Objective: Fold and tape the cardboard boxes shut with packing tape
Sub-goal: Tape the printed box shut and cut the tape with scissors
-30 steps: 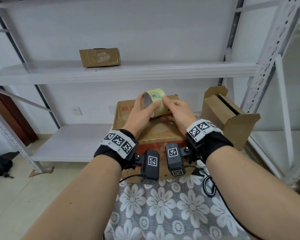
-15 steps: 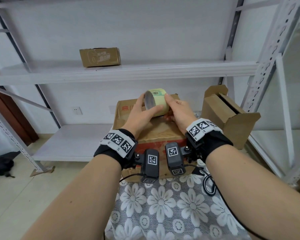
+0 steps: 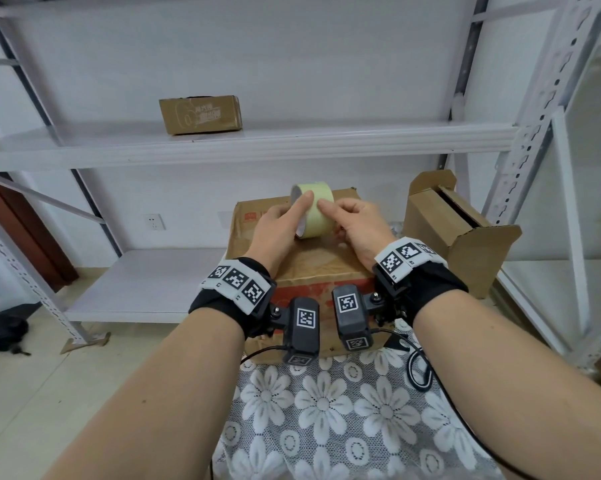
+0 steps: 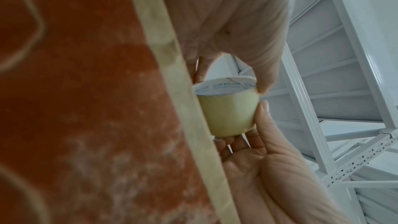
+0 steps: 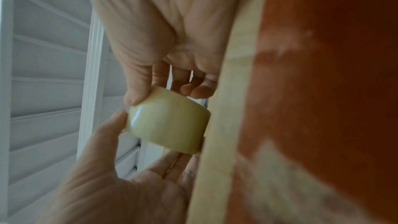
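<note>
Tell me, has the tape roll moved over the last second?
Yes, by turning only: its printed label no longer faces the head camera. Against the far edge of the large box the tape roll stays put, held by the left hand and right hand.

The large box [image 3: 294, 268] sits at the table's [image 3: 327, 410] far edge, at twelve o'clock from the person. Above its top, the tape roll [image 3: 314, 213] is held between the left hand [image 3: 275, 233] at nine o'clock and the right hand [image 3: 358, 226] at three. An open box [image 3: 458, 233] stands at two o'clock, just beside the large box. On the shelf [image 3: 327, 136] behind, at eleven o'clock, rests a small box [image 3: 200, 114].
</note>
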`<control>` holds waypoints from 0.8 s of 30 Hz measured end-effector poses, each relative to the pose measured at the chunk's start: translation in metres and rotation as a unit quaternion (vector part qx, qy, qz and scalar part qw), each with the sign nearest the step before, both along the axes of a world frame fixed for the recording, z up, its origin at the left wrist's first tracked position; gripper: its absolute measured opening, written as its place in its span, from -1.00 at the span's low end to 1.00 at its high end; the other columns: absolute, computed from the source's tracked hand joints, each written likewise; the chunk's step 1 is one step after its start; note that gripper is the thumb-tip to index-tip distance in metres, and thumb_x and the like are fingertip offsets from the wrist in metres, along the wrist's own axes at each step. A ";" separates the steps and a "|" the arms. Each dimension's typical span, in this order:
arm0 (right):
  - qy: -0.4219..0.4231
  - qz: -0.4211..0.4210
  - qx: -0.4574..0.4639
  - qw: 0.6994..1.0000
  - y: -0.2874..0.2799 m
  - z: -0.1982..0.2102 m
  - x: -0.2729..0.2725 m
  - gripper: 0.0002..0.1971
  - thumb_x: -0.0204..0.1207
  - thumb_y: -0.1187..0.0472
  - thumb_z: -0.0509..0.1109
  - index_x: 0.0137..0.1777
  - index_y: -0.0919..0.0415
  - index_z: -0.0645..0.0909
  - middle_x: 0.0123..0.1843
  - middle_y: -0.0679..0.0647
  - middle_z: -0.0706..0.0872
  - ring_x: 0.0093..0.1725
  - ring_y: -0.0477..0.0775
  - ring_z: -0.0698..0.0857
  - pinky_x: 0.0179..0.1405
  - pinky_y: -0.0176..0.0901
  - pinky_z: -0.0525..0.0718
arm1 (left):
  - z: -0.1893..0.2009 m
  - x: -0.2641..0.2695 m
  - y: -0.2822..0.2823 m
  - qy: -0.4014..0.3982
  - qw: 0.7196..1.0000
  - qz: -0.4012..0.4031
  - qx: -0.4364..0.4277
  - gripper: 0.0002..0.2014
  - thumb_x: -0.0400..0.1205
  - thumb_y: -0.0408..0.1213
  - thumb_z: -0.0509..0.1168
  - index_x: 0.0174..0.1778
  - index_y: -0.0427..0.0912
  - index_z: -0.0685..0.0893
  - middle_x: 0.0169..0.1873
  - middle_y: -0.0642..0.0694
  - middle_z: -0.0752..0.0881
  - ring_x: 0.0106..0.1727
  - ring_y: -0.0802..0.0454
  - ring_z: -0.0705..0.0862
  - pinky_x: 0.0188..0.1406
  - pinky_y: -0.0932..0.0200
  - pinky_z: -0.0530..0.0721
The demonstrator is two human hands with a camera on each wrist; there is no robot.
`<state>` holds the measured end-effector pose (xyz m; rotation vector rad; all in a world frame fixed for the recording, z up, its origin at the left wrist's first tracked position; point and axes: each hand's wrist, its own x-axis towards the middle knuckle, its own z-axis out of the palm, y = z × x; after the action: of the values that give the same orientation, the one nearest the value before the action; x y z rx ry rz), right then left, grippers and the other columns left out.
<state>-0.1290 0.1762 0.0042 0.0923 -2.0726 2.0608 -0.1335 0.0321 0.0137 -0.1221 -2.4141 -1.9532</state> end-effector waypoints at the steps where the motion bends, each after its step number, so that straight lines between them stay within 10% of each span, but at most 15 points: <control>1: 0.002 -0.002 -0.016 1.000 0.000 -0.001 -0.001 -0.75 0.48 0.00 0.48 -0.38 0.07 0.66 -0.51 -0.05 0.55 -0.50 -0.10 0.47 -0.53 -0.26 0.43 | 0.001 0.001 0.000 -0.002 1.000 0.001 0.001 -0.13 0.29 0.44 0.36 0.35 -0.15 0.61 0.18 -0.05 0.73 0.18 0.02 0.71 0.32 -0.03 0.61; 7: 0.005 -0.001 -0.117 0.993 -0.002 0.000 -0.005 -0.73 0.47 0.01 0.47 -0.18 0.25 0.71 -0.07 0.31 0.70 -0.09 0.22 0.63 -0.11 0.01 0.57 | -0.001 0.002 0.001 0.005 1.000 -0.025 -0.002 -0.17 0.49 0.03 0.50 0.64 -0.03 0.27 0.14 0.05 0.62 0.22 0.05 0.64 -0.14 0.34 0.53; 13: -0.002 0.031 -0.082 0.996 -0.003 0.002 -0.001 -0.75 0.58 0.17 0.39 -0.34 0.19 0.58 -0.25 0.20 0.65 -0.25 0.08 0.65 -0.23 -0.15 0.64 | 0.000 0.002 0.002 0.012 0.999 -0.028 0.014 -0.38 0.41 0.20 0.41 0.31 -0.10 0.68 0.14 -0.04 0.75 0.20 -0.01 0.70 0.11 0.16 0.65; 20: -0.026 0.109 -0.072 0.991 -0.004 0.005 0.008 -0.82 0.49 0.44 0.42 0.09 0.32 0.66 0.11 0.40 0.72 0.05 0.26 0.72 0.19 0.10 0.68 | 0.001 0.001 0.000 -0.002 0.999 -0.020 0.028 -0.58 0.64 0.13 0.27 0.13 -0.15 0.74 0.06 -0.11 0.78 0.07 0.01 0.73 0.04 0.14 0.64; 24: -0.021 0.090 -0.093 0.991 -0.004 0.006 0.008 -0.96 0.53 0.36 0.40 -0.11 0.29 0.68 -0.03 0.30 0.73 0.04 0.26 0.68 0.32 0.19 0.60 | 0.001 0.000 0.000 0.002 0.999 -0.026 0.035 -0.54 0.57 0.24 0.25 0.04 -0.09 0.75 0.06 -0.15 0.80 0.12 -0.08 0.75 0.23 0.00 0.66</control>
<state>-0.1210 0.1717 0.0103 0.2159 -1.9472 2.3722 -0.1340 0.0319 0.0144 -0.1895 -2.3597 -2.0549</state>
